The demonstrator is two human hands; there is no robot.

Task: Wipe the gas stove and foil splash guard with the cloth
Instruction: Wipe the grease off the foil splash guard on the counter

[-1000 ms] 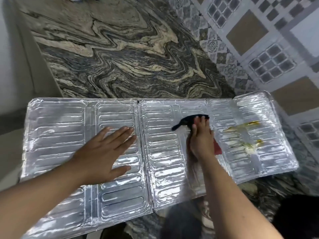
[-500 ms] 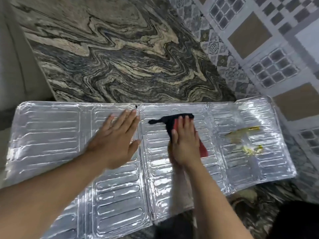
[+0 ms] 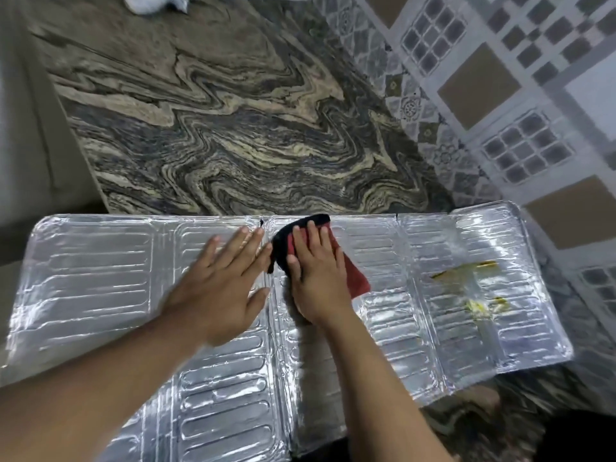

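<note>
Two flat hands on the foil splash guard (image 3: 433,345), which lies flat on the marbled worktop (image 3: 233,135), filling its near edge. Right hand (image 3: 316,278), fingers straight, presses the cloth (image 3: 355,278) at the guard's far edge, mid-panel. Left hand (image 3: 216,288), palm down, likely pins the foil against sliding. Yellow residue (image 3: 476,305) sits unwiped toward the right corner; open foil between.

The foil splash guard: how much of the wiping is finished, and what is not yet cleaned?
Done: nothing can be confirmed as cleaned. In hand: the right hand presses the cloth on the middle panel of the foil splash guard, while the left hand holds it flat. Left: the yellow stains on the right panel. No gas stove is visible.
</note>
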